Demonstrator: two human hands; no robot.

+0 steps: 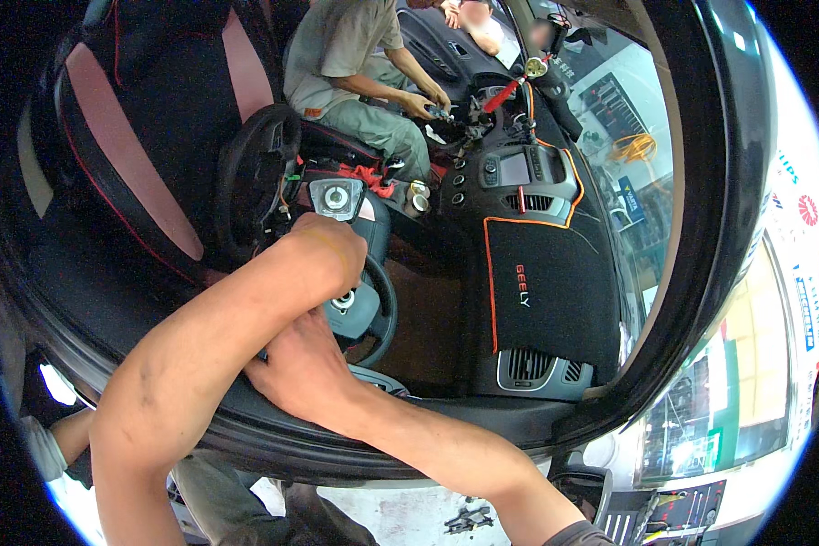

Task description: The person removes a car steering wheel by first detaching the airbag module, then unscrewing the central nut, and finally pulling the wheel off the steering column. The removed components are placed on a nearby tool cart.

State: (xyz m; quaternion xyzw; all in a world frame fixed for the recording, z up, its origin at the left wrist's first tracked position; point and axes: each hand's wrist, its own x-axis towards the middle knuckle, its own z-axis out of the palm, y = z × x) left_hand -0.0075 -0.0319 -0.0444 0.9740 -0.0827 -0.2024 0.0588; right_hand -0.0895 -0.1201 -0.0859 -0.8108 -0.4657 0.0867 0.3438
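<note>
My left forearm crosses over my right hand. My left hand [329, 250] bends down beside a grey and black steering wheel [355, 314] that lies on the seat; its fingers are hidden. Below that forearm my right hand [296, 364] is close to the same wheel's left side, with its fingertips covered, so I cannot tell what it holds. A square grey wheel centre cover [337, 197] with a round emblem lies just beyond my left hand. To its left a black steering wheel rim [246, 196] stands against the seat back.
The car door frame [446, 455] curves beneath my arms. A dashboard [555, 282] with an orange-edged black mat runs along the right. Across the cabin a co-worker [346, 55] sits, handling a small part near the steering column [478, 118]. A red-handled tool [505, 96] is beside it.
</note>
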